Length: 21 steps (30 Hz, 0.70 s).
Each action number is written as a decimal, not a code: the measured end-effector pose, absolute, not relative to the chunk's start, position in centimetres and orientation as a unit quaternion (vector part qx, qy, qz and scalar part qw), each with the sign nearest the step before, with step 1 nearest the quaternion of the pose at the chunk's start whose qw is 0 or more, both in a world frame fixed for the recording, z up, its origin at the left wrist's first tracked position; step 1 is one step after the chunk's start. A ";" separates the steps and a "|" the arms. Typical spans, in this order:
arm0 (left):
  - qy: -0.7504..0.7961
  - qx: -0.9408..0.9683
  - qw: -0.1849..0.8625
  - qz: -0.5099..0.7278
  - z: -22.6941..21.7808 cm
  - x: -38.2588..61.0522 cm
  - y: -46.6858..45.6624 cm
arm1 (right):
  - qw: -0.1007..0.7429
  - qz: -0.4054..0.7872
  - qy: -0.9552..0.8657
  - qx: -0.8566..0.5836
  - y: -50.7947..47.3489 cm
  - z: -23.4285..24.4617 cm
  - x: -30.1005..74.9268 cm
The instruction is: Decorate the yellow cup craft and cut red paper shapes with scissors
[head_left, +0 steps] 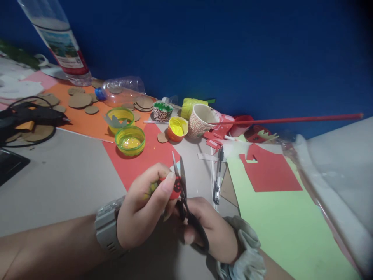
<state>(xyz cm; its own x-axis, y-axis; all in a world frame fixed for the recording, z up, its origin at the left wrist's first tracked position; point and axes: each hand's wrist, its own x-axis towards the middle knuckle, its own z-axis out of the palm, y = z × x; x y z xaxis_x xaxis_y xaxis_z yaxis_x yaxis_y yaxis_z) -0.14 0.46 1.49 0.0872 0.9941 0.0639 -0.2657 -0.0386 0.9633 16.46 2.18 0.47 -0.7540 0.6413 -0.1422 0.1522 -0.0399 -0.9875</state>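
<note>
My left hand [142, 206], with a grey watch on the wrist, pinches a small red round piece with black spots [175, 186] between thumb and fingers. My right hand [211, 229], with a grey scrunchie on the wrist, grips black-handled scissors [183, 190]. The scissor blades point up and away, slightly parted, right beside the red piece. Both hands hover low over the grey table [67, 175], near the edge of a red paper sheet [136, 159].
Two yellow-green paint lids [129, 140], an orange paint cup [177, 128], patterned paper cups [201, 120], a pen [217, 179], green paper [279, 225] with a red cutout [269, 171], a long red stick [291, 119], cardboard discs [79, 100] on orange paper, a glue gun [29, 116], plastic bottles [61, 42], clear plastic sheet [338, 182].
</note>
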 end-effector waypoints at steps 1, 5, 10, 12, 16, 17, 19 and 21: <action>0.390 0.467 0.573 0.549 1.5 -0.2 0.5 | 0.183 0.658 -0.667 -0.298 2.2 0.5 16.5; 0.391 0.471 0.571 0.547 1.5 -0.4 0.5 | 0.185 0.654 -0.667 -0.305 2.2 0.4 16.5; 0.386 0.465 0.578 0.548 1.4 -0.5 0.5 | 0.189 0.656 -0.664 -0.305 2.1 0.4 16.5; 0.385 0.463 0.582 0.547 1.4 -0.5 0.5 | 0.185 0.656 -0.665 -0.305 2.2 0.5 16.4; 0.399 0.443 0.577 0.559 1.6 -0.1 0.4 | 0.180 0.650 -0.671 -0.307 2.2 0.6 16.4; 0.404 0.434 0.576 0.563 1.8 -0.1 0.4 | 0.178 0.650 -0.671 -0.309 2.2 0.6 16.4; 0.412 0.421 0.575 0.568 1.9 0.1 0.4 | 0.174 0.653 -0.668 -0.311 2.2 0.6 16.4; 0.416 0.421 0.581 0.559 1.8 0.1 0.5 | 0.171 0.660 -0.661 -0.313 2.2 0.6 16.4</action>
